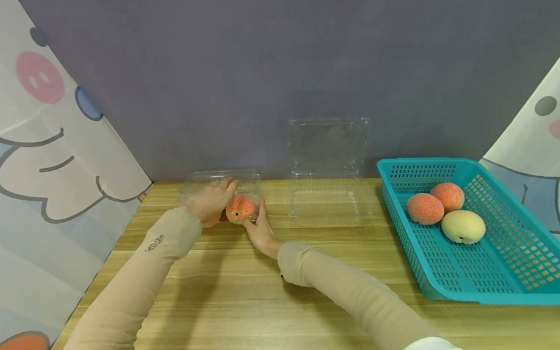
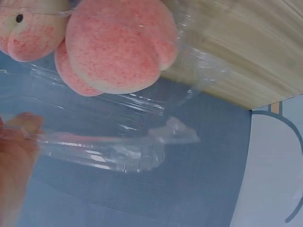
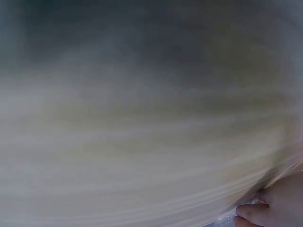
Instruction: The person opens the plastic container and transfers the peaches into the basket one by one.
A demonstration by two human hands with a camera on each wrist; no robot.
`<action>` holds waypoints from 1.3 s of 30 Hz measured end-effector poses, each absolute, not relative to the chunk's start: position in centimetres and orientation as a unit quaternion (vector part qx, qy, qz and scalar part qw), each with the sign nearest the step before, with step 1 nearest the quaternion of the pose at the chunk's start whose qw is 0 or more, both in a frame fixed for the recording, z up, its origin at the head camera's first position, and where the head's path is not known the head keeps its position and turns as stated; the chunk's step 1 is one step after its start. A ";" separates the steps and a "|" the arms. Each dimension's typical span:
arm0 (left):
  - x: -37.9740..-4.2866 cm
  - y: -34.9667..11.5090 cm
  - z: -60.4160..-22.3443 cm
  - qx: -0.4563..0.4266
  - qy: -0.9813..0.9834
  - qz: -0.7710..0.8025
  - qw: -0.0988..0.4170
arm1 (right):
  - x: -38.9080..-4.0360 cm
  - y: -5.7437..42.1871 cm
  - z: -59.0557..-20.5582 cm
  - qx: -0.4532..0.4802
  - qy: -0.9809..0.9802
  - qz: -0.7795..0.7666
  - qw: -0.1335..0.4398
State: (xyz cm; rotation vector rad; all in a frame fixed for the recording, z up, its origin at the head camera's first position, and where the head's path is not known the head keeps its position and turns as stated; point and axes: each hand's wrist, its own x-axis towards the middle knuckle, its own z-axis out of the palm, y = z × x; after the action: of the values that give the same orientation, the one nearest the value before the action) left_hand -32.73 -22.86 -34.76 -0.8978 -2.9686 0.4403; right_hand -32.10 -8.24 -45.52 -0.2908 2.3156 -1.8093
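A clear plastic clamshell box (image 1: pixel 226 174) stands at the back left of the wooden table, its lid raised. Inside it are pink-red peaches (image 1: pixel 241 208); the left wrist view shows several peaches (image 2: pixel 120 45) through the plastic. My left hand (image 1: pixel 211 199) reaches over the box, and in the left wrist view its fingers pinch the lid's edge (image 2: pixel 109 151). At the box's front right corner, my right hand (image 1: pixel 263 235) grips the side, thumb in front. Only curled fingers (image 3: pixel 253 213) against clear plastic show in the blurred right wrist view.
A second clear clamshell box (image 1: pixel 330 204) stands open right of the first, lid upright against the grey wall (image 1: pixel 318 44). On the right, a teal basket (image 1: pixel 418 274) holds two reddish peaches (image 1: pixel 425 209) and a pale yellow fruit (image 1: pixel 463 227). Cartoon-printed curtains (image 1: pixel 10 182) hang on both sides.
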 end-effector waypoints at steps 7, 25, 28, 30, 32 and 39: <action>-32.2 -23.0 -35.7 -0.308 -0.935 0.165 0.060 | -32.0 -8.3 -45.4 -0.092 0.776 -0.616 0.101; -31.9 -24.1 -38.3 -0.325 -0.938 0.088 0.085 | -31.5 -8.8 -45.3 -0.086 0.754 -0.646 0.078; -32.2 -24.1 -37.8 -0.318 -0.941 0.076 0.088 | -31.5 -8.8 -45.3 -0.091 0.747 -0.655 0.072; -32.5 -24.1 -37.1 -0.307 -0.947 0.057 0.075 | -31.6 -8.8 -45.3 -0.090 0.746 -0.656 0.066; -32.7 -24.0 -36.3 -0.297 -0.952 0.037 0.058 | -31.6 -8.9 -45.3 -0.088 0.746 -0.657 0.063; -33.5 -23.8 -34.0 -0.280 -0.952 0.047 0.118 | -31.6 -9.0 -45.7 -0.079 0.759 -0.643 0.061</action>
State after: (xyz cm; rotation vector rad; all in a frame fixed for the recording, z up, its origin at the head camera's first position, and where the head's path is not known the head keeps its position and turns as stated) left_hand -33.51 -23.82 -34.04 -0.8186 -2.7831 0.1376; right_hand -31.60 -9.00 -45.65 -0.2400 2.2962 -1.9446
